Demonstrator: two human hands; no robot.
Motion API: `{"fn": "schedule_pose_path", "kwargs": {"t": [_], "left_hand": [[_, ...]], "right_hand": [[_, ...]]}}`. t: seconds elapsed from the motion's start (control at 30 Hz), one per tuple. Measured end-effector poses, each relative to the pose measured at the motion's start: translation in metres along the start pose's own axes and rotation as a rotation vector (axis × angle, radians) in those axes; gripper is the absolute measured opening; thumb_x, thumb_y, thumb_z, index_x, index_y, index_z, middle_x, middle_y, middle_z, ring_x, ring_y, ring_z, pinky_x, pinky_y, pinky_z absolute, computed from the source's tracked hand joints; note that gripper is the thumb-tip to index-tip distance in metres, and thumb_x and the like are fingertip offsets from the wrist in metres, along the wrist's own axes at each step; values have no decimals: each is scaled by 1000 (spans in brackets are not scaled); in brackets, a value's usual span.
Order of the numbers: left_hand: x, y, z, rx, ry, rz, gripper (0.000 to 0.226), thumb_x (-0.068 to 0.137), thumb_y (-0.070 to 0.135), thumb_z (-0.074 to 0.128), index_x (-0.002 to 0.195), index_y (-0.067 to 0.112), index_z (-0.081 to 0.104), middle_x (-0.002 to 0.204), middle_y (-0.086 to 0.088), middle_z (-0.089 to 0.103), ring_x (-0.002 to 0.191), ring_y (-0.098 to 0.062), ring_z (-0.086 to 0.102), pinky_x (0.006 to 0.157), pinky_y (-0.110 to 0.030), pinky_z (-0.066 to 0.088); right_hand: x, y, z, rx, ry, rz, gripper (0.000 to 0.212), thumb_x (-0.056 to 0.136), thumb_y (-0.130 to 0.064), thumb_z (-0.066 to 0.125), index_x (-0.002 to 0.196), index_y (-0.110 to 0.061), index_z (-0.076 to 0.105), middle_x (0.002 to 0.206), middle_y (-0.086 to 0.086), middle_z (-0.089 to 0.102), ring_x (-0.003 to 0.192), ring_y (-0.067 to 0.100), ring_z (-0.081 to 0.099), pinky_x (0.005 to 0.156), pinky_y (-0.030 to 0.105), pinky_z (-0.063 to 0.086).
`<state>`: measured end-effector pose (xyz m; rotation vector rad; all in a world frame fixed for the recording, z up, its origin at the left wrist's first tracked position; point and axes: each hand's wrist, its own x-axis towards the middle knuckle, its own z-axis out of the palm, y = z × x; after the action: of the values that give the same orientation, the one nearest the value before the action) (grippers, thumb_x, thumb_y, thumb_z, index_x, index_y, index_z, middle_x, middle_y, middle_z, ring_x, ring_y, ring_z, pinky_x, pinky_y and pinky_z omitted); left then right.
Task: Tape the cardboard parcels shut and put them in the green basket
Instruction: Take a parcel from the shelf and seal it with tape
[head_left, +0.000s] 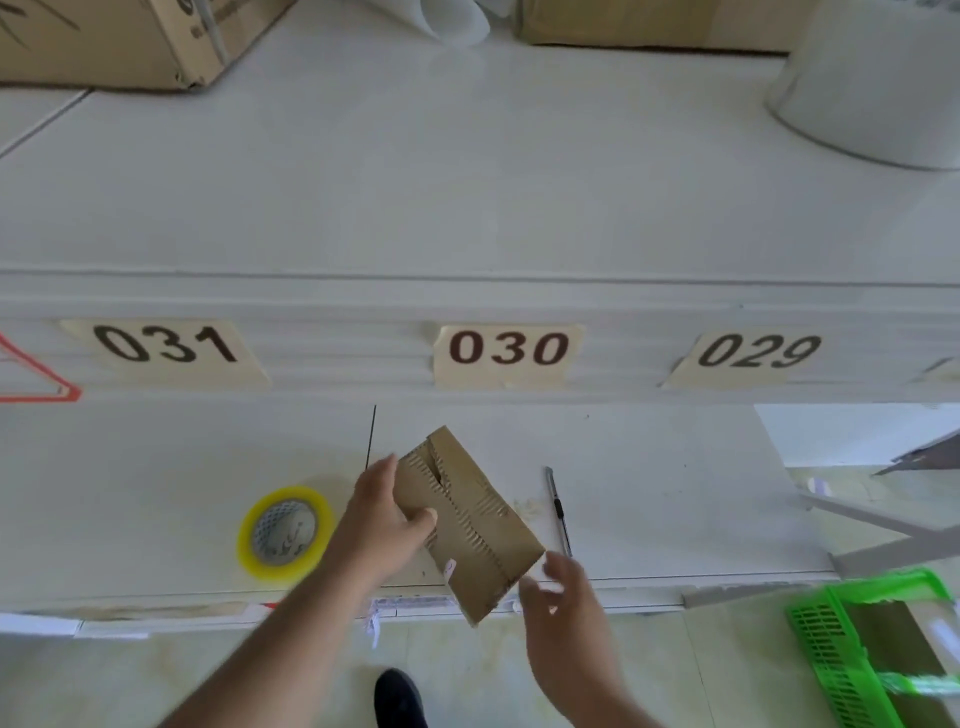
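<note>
A flat brown cardboard parcel (467, 519) with torn corrugated edges is held tilted above the white table's front edge. My left hand (387, 512) grips its left side, thumb on top. My right hand (558, 590) hovers just at the parcel's lower right corner, fingers loosely spread and blurred, holding nothing. A roll of yellowish clear tape (285, 531) lies flat on the table to the left of my left hand. The green basket (852, 654) stands on the floor at the lower right, with brown cardboard inside it.
A slim utility knife (558, 512) lies on the table right of the parcel. A raised white shelf (467, 208) behind carries labels 031, 030 and 029, cardboard boxes (119, 36) and a white bucket (872, 88). A dark shoe (397, 696) shows below.
</note>
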<state>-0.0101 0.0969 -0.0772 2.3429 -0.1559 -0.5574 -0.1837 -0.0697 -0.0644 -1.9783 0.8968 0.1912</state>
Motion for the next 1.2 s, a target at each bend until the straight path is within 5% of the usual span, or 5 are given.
{"fn": "schedule_pose_path", "kwargs": {"t": [0.23, 0.53, 0.7, 0.93, 1.2], "left_hand": [[-33, -10, 13, 22, 252, -16, 41, 97, 30, 67, 131, 10, 57, 115, -3, 53, 109, -26, 58, 90, -33, 45], [-48, -47, 14, -106, 211, -46, 45, 95, 20, 63, 137, 24, 49, 129, 8, 60, 117, -13, 60, 98, -38, 50], [-24, -102, -24, 452, 178, -143, 64, 89, 26, 66, 149, 16, 45, 148, -8, 52, 129, -35, 54, 100, -43, 47], [-4, -124, -37, 702, 79, -153, 57, 95, 31, 47, 151, 39, 38, 149, 11, 53, 136, -18, 51, 116, -42, 32], [-60, -48, -100, -228, 177, -200, 6, 98, 16, 67, 92, 18, 70, 89, -7, 73, 81, -27, 68, 54, -29, 57]], "right_hand": [[53, -19, -6, 63, -68, 23, 31, 105, -25, 44, 132, -30, 57, 105, -9, 70, 90, 13, 67, 77, 31, 53], [82, -19, -28, -33, -97, -29, 31, 104, -24, 45, 132, -23, 60, 101, -5, 70, 83, 13, 64, 72, 33, 50], [58, -14, -36, 21, 43, -47, 18, 105, -21, 53, 92, -33, 52, 88, -18, 61, 83, 12, 57, 70, 33, 41], [48, -5, -41, -70, 50, -33, 42, 105, -31, 59, 146, -25, 53, 130, -18, 60, 116, 5, 58, 93, 28, 42], [27, -51, -50, -104, 32, -273, 31, 99, -29, 57, 130, -35, 62, 127, -18, 65, 119, 7, 60, 101, 33, 51]]}}
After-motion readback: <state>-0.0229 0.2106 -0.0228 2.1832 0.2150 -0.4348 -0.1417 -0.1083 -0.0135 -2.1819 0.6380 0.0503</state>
